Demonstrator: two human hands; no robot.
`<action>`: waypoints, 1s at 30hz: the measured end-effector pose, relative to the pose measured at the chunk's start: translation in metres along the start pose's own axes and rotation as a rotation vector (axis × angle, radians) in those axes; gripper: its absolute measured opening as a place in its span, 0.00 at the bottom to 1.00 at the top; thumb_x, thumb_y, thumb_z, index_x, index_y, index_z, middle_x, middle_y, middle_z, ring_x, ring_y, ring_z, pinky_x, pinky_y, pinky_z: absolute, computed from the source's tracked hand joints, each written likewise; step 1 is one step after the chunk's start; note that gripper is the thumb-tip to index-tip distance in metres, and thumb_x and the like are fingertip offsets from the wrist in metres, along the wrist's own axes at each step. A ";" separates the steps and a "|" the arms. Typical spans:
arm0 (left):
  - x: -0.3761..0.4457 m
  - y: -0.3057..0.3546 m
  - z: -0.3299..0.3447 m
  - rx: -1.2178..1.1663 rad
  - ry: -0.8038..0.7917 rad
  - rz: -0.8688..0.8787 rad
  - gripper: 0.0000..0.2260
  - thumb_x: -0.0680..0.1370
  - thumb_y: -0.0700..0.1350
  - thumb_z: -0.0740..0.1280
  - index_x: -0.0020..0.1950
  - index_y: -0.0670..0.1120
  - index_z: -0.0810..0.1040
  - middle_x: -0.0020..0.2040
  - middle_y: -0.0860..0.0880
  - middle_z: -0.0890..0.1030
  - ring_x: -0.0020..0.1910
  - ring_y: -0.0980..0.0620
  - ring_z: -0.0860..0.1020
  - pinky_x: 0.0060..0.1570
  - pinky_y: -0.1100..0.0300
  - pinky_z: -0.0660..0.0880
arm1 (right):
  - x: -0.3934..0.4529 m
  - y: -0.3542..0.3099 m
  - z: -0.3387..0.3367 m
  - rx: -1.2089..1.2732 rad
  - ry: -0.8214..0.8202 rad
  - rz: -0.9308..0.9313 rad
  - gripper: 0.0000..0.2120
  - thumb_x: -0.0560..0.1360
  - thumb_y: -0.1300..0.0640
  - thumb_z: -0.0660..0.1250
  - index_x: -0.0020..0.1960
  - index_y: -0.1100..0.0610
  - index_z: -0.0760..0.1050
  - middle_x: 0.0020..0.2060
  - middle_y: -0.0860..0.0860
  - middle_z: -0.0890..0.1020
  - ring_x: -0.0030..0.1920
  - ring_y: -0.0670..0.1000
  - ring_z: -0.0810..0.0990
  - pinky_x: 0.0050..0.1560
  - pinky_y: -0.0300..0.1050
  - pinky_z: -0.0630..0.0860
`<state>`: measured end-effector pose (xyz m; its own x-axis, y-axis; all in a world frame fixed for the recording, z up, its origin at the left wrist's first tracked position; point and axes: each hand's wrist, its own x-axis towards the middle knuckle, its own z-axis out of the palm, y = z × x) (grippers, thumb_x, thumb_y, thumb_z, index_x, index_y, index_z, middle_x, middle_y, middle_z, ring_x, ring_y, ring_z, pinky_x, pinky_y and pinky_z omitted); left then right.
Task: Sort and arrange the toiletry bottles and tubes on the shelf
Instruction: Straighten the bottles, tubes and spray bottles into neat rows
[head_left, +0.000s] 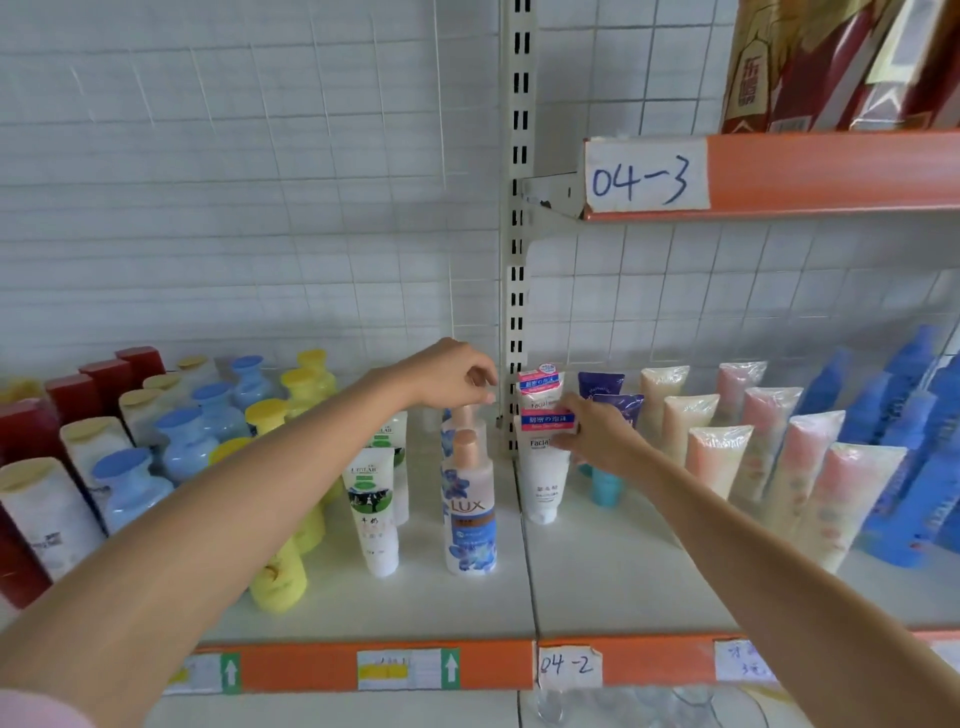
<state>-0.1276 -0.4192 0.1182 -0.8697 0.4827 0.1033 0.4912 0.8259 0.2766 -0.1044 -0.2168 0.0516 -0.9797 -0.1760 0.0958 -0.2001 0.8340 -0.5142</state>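
two lux bottles (469, 512) on shelf (597, 587)

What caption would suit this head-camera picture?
Left hand hovers over LUX bottles; right hand holds a facial-wash tube.

A slotted metal post (518, 228) stands up the middle of the back wall. Left and right of the post there is a white wire grid (260, 182) over the wall. Right of the post, up high, an orange shelf edge (831, 169) has a paper tag "04-3" (645, 176). Red and gold boxes (841, 62) stand above that edge. Low down, right by the post's foot line, a small tag says "04-2" (569, 665). Left of it are 2 green arrow stickers (450, 667).
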 end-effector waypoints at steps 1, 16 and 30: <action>0.001 0.003 0.001 0.006 0.005 -0.001 0.13 0.76 0.46 0.67 0.60 0.45 0.77 0.57 0.48 0.79 0.55 0.53 0.76 0.56 0.61 0.71 | -0.002 0.000 -0.002 0.020 0.007 -0.013 0.13 0.75 0.60 0.66 0.59 0.59 0.70 0.54 0.57 0.79 0.44 0.52 0.77 0.46 0.43 0.76; 0.058 0.016 0.019 0.065 -0.041 -0.111 0.23 0.77 0.50 0.65 0.68 0.40 0.68 0.61 0.43 0.75 0.59 0.47 0.74 0.60 0.53 0.71 | -0.039 0.019 -0.008 0.013 -0.042 -0.108 0.23 0.73 0.54 0.69 0.65 0.53 0.66 0.58 0.51 0.77 0.54 0.51 0.79 0.56 0.44 0.76; 0.100 0.009 0.039 0.109 -0.116 0.046 0.11 0.71 0.44 0.73 0.49 0.39 0.81 0.46 0.45 0.82 0.40 0.53 0.75 0.37 0.65 0.67 | -0.047 0.021 -0.007 -0.006 0.055 -0.115 0.10 0.75 0.57 0.67 0.52 0.61 0.74 0.48 0.53 0.81 0.43 0.48 0.74 0.43 0.34 0.68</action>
<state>-0.2082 -0.3522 0.0934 -0.8381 0.5456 0.0010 0.5380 0.8261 0.1680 -0.0623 -0.1875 0.0419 -0.9493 -0.2420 0.2007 -0.3113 0.8133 -0.4916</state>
